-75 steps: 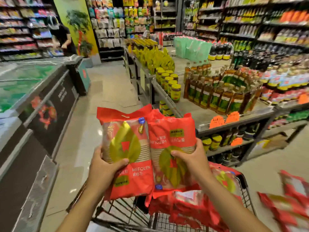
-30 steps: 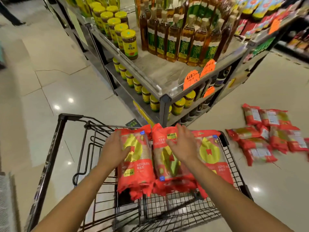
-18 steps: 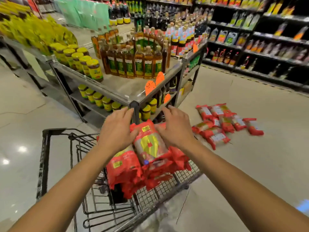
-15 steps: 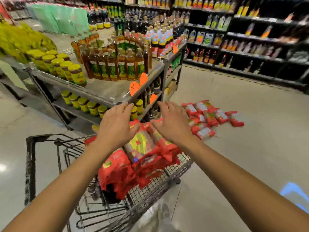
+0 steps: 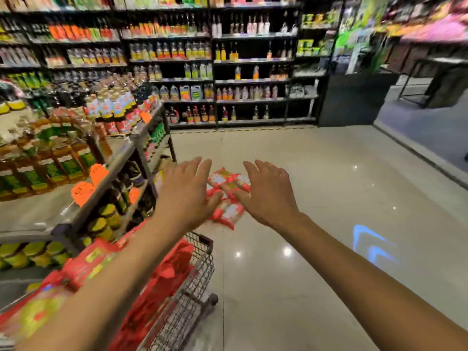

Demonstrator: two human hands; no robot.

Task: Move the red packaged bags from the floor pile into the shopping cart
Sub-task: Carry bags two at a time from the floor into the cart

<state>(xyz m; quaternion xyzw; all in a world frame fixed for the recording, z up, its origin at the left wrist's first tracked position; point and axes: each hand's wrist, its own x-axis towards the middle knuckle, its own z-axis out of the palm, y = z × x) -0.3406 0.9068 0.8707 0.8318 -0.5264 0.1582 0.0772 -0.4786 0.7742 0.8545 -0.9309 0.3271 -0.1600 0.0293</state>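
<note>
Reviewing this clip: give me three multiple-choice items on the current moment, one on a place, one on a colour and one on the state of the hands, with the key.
1. Where does the loose pile of red packaged bags lie?
A. On a wall shelf
B. On the tiled floor
C. On a checkout counter

2. What colour are the price tags along the edge of the bottle display table?
A. Blue
B. White
C. Orange

3. What state are the left hand and right hand in?
A. Both open, holding nothing
B. The left one grips a bag
C. Both curled into fists

Key: 1 B, the bags lie flat on the pale tiles. 2 C, the round tags are bright orange. 3 A, the fingers are stretched forward and spread, with nothing in them.
</note>
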